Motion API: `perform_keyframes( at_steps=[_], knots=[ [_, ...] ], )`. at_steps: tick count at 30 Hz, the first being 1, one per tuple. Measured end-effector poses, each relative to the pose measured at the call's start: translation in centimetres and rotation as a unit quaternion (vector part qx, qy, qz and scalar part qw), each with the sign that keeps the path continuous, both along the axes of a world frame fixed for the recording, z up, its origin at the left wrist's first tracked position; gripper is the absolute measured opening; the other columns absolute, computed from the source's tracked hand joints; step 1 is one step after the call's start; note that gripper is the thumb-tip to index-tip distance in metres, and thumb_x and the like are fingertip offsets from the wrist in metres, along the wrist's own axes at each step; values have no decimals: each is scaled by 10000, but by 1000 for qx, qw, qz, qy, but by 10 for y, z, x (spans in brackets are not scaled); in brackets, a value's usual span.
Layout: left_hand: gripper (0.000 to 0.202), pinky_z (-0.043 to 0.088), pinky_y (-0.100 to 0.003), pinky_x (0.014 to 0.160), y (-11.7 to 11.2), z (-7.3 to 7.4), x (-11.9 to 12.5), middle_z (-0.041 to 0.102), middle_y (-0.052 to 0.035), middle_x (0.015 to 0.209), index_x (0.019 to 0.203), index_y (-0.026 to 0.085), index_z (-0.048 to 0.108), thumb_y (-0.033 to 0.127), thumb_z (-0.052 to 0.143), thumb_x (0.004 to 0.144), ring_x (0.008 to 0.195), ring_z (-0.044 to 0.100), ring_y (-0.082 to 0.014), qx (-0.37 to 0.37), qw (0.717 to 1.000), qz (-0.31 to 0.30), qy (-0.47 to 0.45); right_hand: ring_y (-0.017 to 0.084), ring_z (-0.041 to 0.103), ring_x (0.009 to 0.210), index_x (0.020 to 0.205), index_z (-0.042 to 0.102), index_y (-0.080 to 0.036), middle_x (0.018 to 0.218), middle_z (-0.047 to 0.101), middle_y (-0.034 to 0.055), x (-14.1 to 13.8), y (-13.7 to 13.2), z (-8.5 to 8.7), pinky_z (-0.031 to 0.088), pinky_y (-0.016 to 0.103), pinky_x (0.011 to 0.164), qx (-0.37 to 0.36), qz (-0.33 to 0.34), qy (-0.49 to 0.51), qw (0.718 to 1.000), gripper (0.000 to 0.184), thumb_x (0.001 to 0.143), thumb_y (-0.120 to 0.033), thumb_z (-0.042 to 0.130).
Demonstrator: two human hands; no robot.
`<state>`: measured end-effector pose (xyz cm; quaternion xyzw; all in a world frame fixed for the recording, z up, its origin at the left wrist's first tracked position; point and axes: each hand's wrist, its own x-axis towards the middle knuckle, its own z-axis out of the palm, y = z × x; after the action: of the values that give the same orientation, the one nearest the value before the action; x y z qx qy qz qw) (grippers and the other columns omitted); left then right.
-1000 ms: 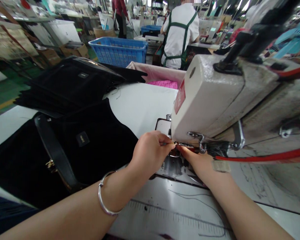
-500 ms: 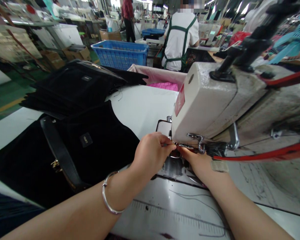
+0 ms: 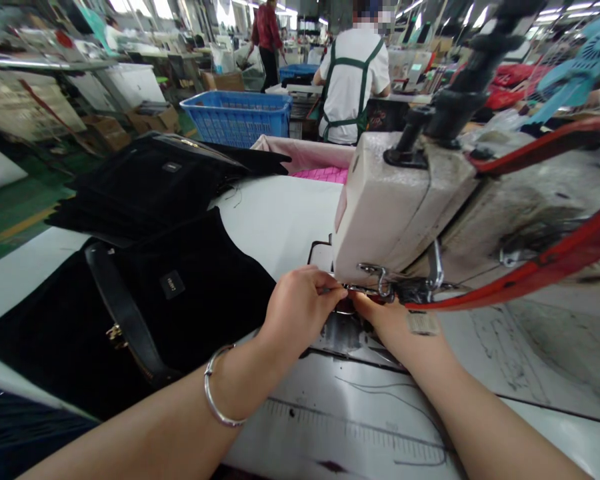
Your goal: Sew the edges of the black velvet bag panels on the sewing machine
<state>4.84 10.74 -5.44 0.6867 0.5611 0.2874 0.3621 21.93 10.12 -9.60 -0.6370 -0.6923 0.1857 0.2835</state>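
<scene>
My left hand (image 3: 300,308), with a silver bangle (image 3: 219,400) on the wrist, is pinched shut at the needle area under the head of the white sewing machine (image 3: 395,200). My right hand (image 3: 395,323) reaches in from the right, fingertips meeting the left hand's at the same spot. What the fingers pinch is too small to name, perhaps a thread. A black velvet bag (image 3: 180,293) with a black strap (image 3: 123,310) and a small label lies on the table just left of my left hand.
A stack of black bags (image 3: 150,177) sits further back on the white table (image 3: 280,213). A blue crate (image 3: 240,117) and a pink-lined bin (image 3: 310,153) stand behind. A person in a white shirt and green apron (image 3: 353,80) works ahead, back turned. Red tubing (image 3: 530,273) runs along the machine.
Both hands stay pinched at the needle. The camera has shifted slightly, so the machine head appears a little further left.
</scene>
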Motion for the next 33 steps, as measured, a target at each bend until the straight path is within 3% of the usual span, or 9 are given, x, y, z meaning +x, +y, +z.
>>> perform_keyframes(
  at_steps=[3, 8, 22, 33],
  knots=[
    [126, 366, -199, 521, 0, 2, 0, 681, -23, 772, 802, 163, 729, 254, 646, 774, 702, 586, -151, 9, 1000, 7, 9, 257, 667, 832, 774, 698, -232, 779, 708, 30, -1, -6, 9, 514, 336, 756, 1, -2, 0, 1000, 252, 834, -399, 520],
    [126, 339, -201, 503, 0, 3, 1, 666, -25, 748, 791, 161, 731, 248, 644, 764, 678, 561, -146, -7, 1000, 18, -4, 261, 672, 772, 721, 682, -243, 695, 691, 22, -2, -13, 23, 524, 324, 686, -6, 4, -7, 1000, 240, 834, -385, 526],
    [109, 316, -212, 470, 1, 10, 1, 680, -22, 719, 731, 160, 737, 209, 642, 751, 624, 557, -140, -45, 998, 29, -24, 247, 669, 738, 692, 669, -232, 649, 676, 19, -2, -15, 30, 519, 315, 669, -18, 11, -18, 1000, 274, 854, -351, 484],
    [108, 475, -280, 563, 2, -2, -1, 695, -34, 701, 717, 185, 731, 253, 664, 767, 638, 613, -179, -8, 998, 35, -44, 272, 665, 763, 648, 657, -253, 613, 663, 15, 7, -13, 5, 522, 352, 733, -18, -4, -28, 999, 190, 775, -366, 571]
  ],
)
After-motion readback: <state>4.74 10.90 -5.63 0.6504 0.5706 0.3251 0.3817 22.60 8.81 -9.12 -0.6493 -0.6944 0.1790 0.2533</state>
